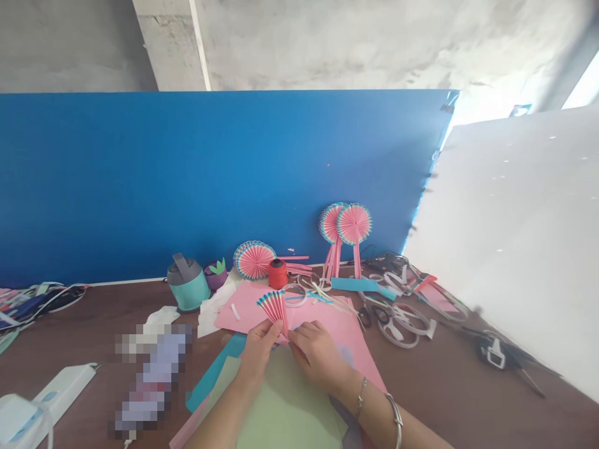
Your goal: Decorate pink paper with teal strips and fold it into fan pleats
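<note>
A small pleated paper fan (274, 305), pink with a blue and cream edge, stands up between my hands. My left hand (259, 346) pinches its folded base from the left. The fingers of my right hand (316, 352) are closed at the lower right of the fan; whether they grip the paper itself is hidden. Beneath my hands lie sheets of green paper (290, 405), pink paper (349, 318) and blue paper (218, 368). Finished round pink fans lean on the blue partition, one fan (354, 224) upright on its paper handle, another fan (255, 260) lying to the left.
A red thread spool (277, 274), a teal cup (188, 287) and a purple pot (216, 277) stand behind the paper. Tape rolls, strips and scissors (381, 315) clutter the right. At left lies a power strip (60, 399). A blue partition (210, 181) closes off the back.
</note>
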The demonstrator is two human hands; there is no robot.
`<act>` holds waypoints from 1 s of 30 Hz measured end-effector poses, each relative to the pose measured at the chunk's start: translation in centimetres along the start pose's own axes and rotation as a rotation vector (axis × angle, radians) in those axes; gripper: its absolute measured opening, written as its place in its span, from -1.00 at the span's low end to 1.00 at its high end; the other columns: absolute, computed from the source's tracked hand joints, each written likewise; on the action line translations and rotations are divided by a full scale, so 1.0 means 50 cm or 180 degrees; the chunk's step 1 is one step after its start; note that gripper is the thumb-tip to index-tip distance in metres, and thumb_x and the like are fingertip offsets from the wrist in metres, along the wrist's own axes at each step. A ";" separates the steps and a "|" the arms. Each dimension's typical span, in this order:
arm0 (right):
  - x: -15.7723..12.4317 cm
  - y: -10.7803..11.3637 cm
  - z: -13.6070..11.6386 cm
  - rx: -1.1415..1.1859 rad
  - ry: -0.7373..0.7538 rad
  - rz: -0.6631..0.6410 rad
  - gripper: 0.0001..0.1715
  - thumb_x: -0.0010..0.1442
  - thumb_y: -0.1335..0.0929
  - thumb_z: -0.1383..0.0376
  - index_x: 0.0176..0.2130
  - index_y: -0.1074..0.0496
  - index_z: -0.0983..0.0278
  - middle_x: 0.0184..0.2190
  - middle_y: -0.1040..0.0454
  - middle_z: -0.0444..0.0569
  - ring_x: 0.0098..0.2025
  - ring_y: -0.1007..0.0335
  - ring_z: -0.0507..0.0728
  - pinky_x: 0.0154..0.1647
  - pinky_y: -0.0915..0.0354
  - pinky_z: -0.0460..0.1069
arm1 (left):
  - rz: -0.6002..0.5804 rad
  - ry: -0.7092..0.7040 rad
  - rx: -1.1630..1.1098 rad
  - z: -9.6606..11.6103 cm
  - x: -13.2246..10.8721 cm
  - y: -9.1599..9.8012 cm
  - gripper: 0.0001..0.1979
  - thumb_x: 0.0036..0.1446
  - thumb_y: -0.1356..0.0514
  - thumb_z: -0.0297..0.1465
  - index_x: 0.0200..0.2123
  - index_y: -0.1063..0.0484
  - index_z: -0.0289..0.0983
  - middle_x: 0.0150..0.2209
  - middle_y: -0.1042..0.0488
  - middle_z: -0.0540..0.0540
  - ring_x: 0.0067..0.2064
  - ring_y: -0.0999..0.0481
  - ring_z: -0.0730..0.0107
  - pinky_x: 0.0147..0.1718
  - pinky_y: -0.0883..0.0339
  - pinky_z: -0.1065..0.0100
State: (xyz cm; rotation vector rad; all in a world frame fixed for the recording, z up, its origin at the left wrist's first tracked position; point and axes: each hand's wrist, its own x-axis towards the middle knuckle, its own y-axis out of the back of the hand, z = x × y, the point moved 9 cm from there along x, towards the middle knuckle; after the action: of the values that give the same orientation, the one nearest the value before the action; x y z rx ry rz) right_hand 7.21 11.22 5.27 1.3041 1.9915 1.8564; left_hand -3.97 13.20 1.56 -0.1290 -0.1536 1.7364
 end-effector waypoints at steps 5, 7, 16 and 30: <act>-0.002 -0.002 -0.005 0.0043 0.0053 -0.0002 -0.75 0.24 -0.17 0.44 -0.32 -0.39 0.30 -0.46 -0.42 -0.03 -0.36 -0.24 0.09 -0.31 0.00 -0.03 | -0.0014 -0.0056 0.0108 0.000 0.003 0.000 -0.59 -0.19 -0.33 -0.04 -0.64 -0.41 -0.28 -0.63 -0.33 0.07 -0.50 -0.26 0.45 -0.47 -0.14 0.45; -0.002 -0.002 -0.003 0.0055 0.0028 -0.0002 -0.76 0.22 -0.17 0.45 -0.33 -0.38 0.30 -0.46 -0.42 -0.03 -0.36 -0.25 0.09 -0.32 0.00 -0.03 | 0.0016 -0.0071 0.0143 0.000 0.004 0.003 -0.59 -0.20 -0.33 -0.03 -0.63 -0.41 -0.28 -0.63 -0.31 0.07 -0.50 -0.26 0.45 -0.47 -0.13 0.45; 0.001 -0.002 0.015 0.0051 -0.0306 -0.0081 -0.75 0.25 -0.17 0.45 -0.35 -0.37 0.28 -0.47 -0.44 -0.06 -0.40 -0.29 0.07 -0.32 0.02 -0.04 | 0.0546 0.0032 0.0243 -0.017 -0.007 0.037 -0.46 -0.07 -0.16 0.14 -0.56 -0.42 -0.27 -0.52 -0.41 -0.06 -0.37 -0.40 0.28 -0.36 -0.25 0.36; 0.000 -0.018 0.027 -0.0245 -0.0517 -0.0428 -0.77 0.20 -0.18 0.46 -0.34 -0.38 0.28 -0.47 -0.46 -0.06 -0.40 -0.30 0.06 -0.32 0.05 -0.04 | 0.0288 -0.0293 -0.0199 0.028 -0.012 0.011 -0.66 -0.07 -0.26 -0.17 -0.28 -0.45 -0.30 -0.44 -0.47 -0.03 -0.38 -0.45 0.35 -0.35 -0.33 0.37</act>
State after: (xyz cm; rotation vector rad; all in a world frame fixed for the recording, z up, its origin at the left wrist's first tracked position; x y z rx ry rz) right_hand 7.59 12.36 4.20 1.2252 1.8581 1.6918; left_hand -4.66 12.46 2.83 -0.1032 -0.2734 1.8294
